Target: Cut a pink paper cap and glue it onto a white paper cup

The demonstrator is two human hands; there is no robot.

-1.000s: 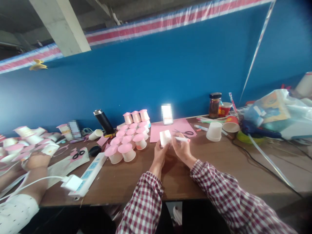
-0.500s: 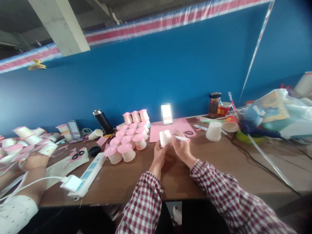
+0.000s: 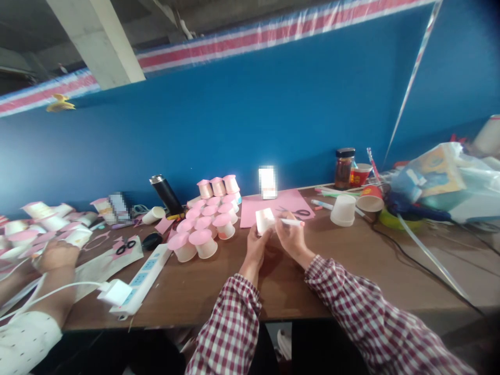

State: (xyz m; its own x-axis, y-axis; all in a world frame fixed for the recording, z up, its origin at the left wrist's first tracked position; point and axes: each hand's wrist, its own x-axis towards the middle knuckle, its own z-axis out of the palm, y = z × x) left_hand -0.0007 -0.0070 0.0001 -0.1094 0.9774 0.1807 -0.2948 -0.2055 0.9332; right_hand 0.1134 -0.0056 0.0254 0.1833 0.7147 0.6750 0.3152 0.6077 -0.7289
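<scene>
The left hand point(image 3: 255, 246) grips a small white paper cup point(image 3: 264, 220) above the table point(image 3: 281, 291); the right hand point(image 3: 291, 234) pinches a pen point(image 3: 291, 222), tip at the cup; neither has shifted over the last second, so marking continues; beyond lie pink-topped cups point(image 3: 207, 219).

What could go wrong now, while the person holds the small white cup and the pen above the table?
1. The left hand holds the white cup in the air by its side only; pressure from the pen in the right hand might dent it or push it loose.
2. The pink-topped cups stand close to the left; a wide elbow move may topple them.
</scene>
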